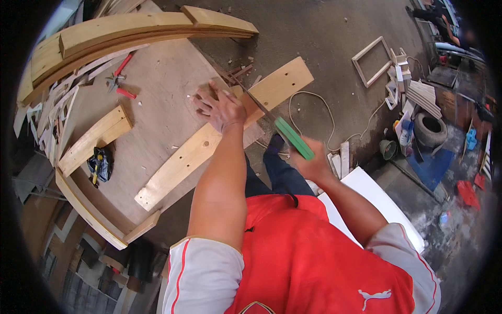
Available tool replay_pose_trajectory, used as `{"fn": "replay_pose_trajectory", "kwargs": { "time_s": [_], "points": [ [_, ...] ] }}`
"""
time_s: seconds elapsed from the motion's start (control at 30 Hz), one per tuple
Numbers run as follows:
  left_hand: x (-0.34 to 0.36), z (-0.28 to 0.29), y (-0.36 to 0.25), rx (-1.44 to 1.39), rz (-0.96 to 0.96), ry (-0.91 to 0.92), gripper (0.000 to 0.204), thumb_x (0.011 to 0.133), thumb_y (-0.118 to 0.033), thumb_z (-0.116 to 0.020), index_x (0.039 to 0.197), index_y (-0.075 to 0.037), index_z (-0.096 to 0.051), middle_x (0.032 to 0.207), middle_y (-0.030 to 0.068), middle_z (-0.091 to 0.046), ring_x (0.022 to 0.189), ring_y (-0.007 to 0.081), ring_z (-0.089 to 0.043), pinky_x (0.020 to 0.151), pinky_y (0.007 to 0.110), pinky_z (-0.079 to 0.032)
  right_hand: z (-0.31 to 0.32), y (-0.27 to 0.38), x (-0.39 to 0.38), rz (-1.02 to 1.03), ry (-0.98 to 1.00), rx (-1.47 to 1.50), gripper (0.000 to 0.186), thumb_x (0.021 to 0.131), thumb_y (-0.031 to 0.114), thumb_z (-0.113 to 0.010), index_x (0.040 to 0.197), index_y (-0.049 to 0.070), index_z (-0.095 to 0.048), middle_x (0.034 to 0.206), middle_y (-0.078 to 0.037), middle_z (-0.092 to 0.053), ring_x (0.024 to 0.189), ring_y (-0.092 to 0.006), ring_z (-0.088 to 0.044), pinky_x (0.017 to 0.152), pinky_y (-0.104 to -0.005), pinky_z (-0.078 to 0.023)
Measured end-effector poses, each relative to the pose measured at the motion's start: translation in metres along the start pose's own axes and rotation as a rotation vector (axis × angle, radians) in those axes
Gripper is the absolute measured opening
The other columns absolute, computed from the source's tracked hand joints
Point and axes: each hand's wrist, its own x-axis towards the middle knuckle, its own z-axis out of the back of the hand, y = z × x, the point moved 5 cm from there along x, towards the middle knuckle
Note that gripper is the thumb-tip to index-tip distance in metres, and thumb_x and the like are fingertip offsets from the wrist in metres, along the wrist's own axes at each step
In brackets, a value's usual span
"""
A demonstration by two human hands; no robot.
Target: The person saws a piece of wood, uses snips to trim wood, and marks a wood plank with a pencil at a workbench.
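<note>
My left hand (222, 109) presses on a long pale plank (178, 167) with its fingers spread, near the top edge of a plywood work surface (172, 83). My right hand (310, 159) grips the green handle of a handsaw (287, 131). Its thin blade lies across the plank, just right of my left hand, and the plank extends beyond the surface toward the upper right. A red-handled tool (125, 91), a shorter board (97, 138) and a black plastic bag with a yellow-handled tool (98, 166) lie on the surface to the left.
Curved laminated wood (136, 26) spans the upper left, above piled offcuts. A cord, wooden frame (360, 70), tire (430, 129), bucket (387, 149) and scraps lie on the concrete floor (329, 52) at right. A white panel (397, 225) is beside me. Another person (447, 29) is at upper right.
</note>
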Motion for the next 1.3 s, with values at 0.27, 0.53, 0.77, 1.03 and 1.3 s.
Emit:
{"fn": "replay_pose_trajectory", "kwargs": {
  "time_s": [0.27,0.53,0.77,1.03,1.3],
  "points": [
    [0.013,0.002,-0.004,0.016,0.022,-0.077,0.061,0.108,-0.036,-0.032,0.167,-0.024,-0.024,0.174,0.0192,-0.008,0.159,0.0463,-0.002,0.124,0.064,-0.011,-0.007,-0.007,-0.009,0.134,-0.024,-0.08,0.01,0.085,0.007,-0.068,0.088,0.0,-0.064,0.074,-0.025,-0.062,0.071,-0.0456,-0.064,0.061,-0.0462,-0.049],
    [0.008,0.003,0.014,0.037,0.053,-0.107,0.059,0.108,-0.035,-0.032,0.166,-0.023,-0.027,0.173,0.0194,-0.009,0.159,0.0463,-0.004,0.124,0.064,-0.013,0.018,0.003,-0.079,0.174,0.011,-0.077,0.012,0.085,0.008,-0.068,0.095,0.001,-0.07,0.075,-0.021,-0.065,0.07,-0.0422,-0.066,0.063,-0.047,-0.05],
    [0.01,-0.006,-0.013,0.032,0.013,-0.042,0.06,0.108,-0.034,-0.032,0.167,-0.023,-0.024,0.173,0.0198,-0.008,0.159,0.045,-0.003,0.124,0.063,-0.014,-0.023,-0.001,0.03,0.068,-0.063,-0.015,0.01,0.084,0.008,-0.068,0.084,0.0,-0.063,0.079,-0.022,-0.067,0.071,-0.0449,-0.065,0.061,-0.0464,-0.049],
    [0.013,0.004,0.012,0.035,0.031,-0.171,0.058,0.108,-0.035,-0.035,0.164,-0.023,-0.031,0.172,0.0172,-0.012,0.157,0.0435,-0.009,0.123,0.064,-0.016,0.025,0.003,-0.098,-0.026,0.105,-0.045,0.01,0.083,0.009,-0.069,0.088,0.002,-0.064,0.079,-0.024,-0.065,0.075,-0.0463,-0.065,0.065,-0.0498,-0.05],
    [0.014,-0.011,0.005,0.021,0.021,-0.064,0.059,0.108,-0.035,-0.034,0.165,-0.021,-0.028,0.171,0.0216,-0.012,0.158,0.0469,-0.004,0.123,0.065,-0.014,-0.011,-0.012,-0.012,0.27,-0.04,-0.109,0.012,0.086,0.011,-0.069,0.089,0.0,-0.064,0.082,-0.021,-0.067,0.071,-0.0449,-0.064,0.063,-0.0472,-0.049]
  ]
}}
